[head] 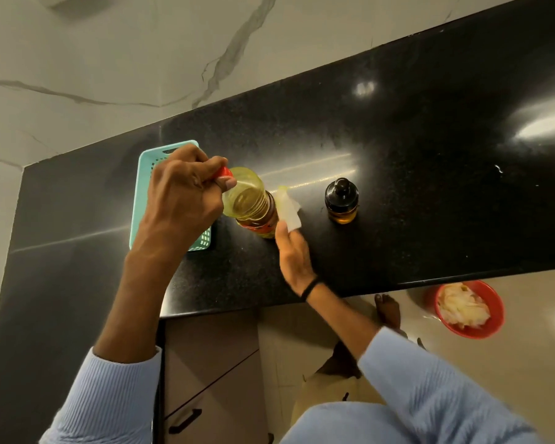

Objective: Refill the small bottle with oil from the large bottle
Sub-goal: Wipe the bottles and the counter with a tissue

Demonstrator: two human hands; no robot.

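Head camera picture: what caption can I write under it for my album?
Left hand grips the big oil bottle's red cap; right hand wipes it with tissue.

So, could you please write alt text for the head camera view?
A left hand grips the red cap of a large oil bottle on a black counter; the right hand holds a tissue beside it. A small dark-capped bottle stands farther right.
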